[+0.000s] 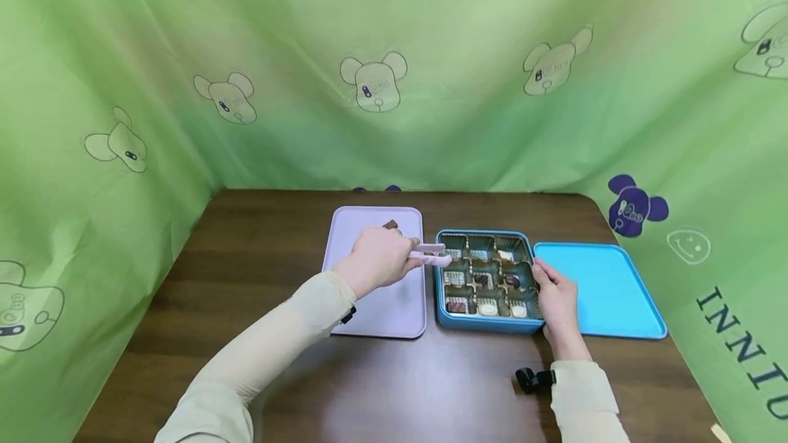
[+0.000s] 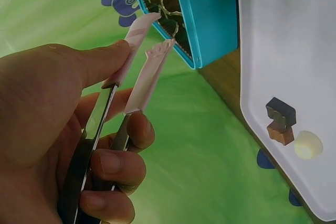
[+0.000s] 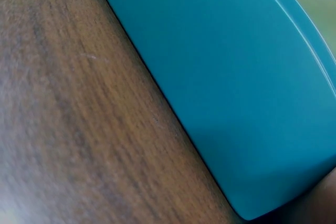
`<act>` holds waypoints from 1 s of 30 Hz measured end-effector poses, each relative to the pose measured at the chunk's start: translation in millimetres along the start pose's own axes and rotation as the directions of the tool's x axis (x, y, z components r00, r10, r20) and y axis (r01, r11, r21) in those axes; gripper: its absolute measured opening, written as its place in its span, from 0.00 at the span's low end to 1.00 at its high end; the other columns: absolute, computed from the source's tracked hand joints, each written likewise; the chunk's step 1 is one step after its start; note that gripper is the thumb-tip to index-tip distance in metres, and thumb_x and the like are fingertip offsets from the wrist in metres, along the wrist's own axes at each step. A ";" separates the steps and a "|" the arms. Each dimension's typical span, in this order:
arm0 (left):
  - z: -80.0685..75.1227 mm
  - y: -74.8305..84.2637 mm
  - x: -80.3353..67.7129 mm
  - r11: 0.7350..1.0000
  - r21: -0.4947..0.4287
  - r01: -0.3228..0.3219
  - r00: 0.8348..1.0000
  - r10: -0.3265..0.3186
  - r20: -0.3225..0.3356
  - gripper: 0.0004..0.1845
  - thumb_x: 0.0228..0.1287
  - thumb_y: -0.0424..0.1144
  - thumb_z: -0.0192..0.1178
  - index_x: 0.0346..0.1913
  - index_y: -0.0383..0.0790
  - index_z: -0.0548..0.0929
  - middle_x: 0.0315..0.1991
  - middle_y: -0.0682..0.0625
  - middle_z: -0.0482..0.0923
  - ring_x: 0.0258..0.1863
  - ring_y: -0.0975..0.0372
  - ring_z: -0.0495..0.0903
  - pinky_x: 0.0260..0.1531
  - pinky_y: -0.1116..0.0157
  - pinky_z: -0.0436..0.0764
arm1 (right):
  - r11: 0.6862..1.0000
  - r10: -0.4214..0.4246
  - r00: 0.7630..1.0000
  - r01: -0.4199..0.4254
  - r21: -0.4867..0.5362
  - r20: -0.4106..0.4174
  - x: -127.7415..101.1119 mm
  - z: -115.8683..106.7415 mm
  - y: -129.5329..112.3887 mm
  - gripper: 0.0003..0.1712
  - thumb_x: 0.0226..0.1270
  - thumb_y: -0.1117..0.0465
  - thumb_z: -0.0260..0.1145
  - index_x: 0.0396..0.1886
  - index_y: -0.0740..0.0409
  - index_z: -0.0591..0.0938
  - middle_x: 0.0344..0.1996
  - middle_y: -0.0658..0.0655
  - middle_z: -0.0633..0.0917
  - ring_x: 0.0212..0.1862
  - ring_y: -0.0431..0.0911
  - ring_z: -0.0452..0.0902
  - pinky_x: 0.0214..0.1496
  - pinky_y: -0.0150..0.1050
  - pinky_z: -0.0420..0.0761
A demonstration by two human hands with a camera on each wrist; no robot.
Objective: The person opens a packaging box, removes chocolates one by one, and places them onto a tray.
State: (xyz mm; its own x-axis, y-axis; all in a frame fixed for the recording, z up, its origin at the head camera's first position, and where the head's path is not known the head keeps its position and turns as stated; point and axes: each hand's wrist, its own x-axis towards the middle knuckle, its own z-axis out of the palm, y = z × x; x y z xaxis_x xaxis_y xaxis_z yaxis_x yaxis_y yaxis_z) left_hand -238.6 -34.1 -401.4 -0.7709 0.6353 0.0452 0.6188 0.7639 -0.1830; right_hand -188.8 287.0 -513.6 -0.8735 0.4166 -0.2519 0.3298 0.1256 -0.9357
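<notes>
Head view, tongs: left hand (image 1: 383, 260) clasps the tongs (image 1: 436, 260), tips parted over the left edge of the blue box (image 1: 486, 325).
Head view, box: stands on the worktop (image 1: 462, 388) between the lilac tray (image 1: 394, 313) and the blue lid (image 1: 606, 292); right hand (image 1: 559, 303) grips its right side.
Head view, liner: glossy, thin-looking liner (image 1: 486, 265), three-by-three square wells; dark and pale pieces in several, glare hides the rest.
Risk, liner: a tip catching a divider could bend it or jolt neighbouring pieces.
Risk, box: if the right hand slackens, a knock from the tongs might slide it.
Left wrist view, tongs: metal arms, pink moulded tips, nothing between them; thumb on one arm, fingers curled round the other.
Left wrist view, tray pieces: angular dark piece (image 2: 281, 112) touching brown piece (image 2: 280, 134), rounded pale piece (image 2: 308, 145) just beside; all on the tray's smooth matt surface.
Risk, pieces: the pale one's curved surface could roll out of a lopsided pinch; too hard a squeeze may mark soft-looking sides.
Right wrist view, box wall: smooth teal side, rounded corner, against streaky wood grain; hand barely in shot, grip cannot be told here.
</notes>
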 end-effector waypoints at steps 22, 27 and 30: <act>7.4 6.7 -5.6 0.999 -0.021 -0.026 1.000 0.026 -0.011 0.20 0.71 0.63 0.55 0.45 0.54 0.87 0.28 0.56 0.84 0.24 0.62 0.80 0.20 0.60 0.79 | 1.000 0.001 1.000 -0.001 0.004 0.001 -13.2 2.9 12.3 0.34 0.82 0.46 0.49 0.77 0.60 0.63 0.78 0.62 0.59 0.79 0.58 0.48 0.77 0.56 0.51; 1.4 3.3 -0.7 1.000 -0.007 -0.022 0.998 0.021 -0.054 0.19 0.71 0.63 0.56 0.43 0.55 0.87 0.26 0.56 0.83 0.23 0.63 0.79 0.18 0.60 0.78 | 1.000 -0.023 1.000 0.023 0.001 -0.002 -5.1 -0.1 0.4 0.33 0.82 0.46 0.49 0.77 0.61 0.63 0.77 0.64 0.59 0.79 0.59 0.49 0.77 0.56 0.52; 1.9 3.7 -0.9 1.000 -0.002 -0.027 0.998 0.027 -0.064 0.19 0.71 0.64 0.55 0.43 0.55 0.87 0.25 0.56 0.82 0.21 0.63 0.78 0.18 0.61 0.78 | 1.000 -0.021 1.000 0.021 0.005 -0.003 -5.5 -0.5 1.2 0.34 0.82 0.46 0.49 0.77 0.61 0.64 0.77 0.63 0.60 0.79 0.58 0.49 0.78 0.55 0.52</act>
State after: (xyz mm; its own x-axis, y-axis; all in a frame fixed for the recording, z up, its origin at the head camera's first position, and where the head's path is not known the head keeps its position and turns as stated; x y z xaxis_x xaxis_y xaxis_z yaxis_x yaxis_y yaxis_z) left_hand -235.9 -32.1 -403.9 -0.7430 0.6613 0.1027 0.6396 0.7469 -0.1821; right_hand -183.4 285.3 -513.2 -0.8791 0.4170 -0.2310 0.3093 0.1300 -0.9420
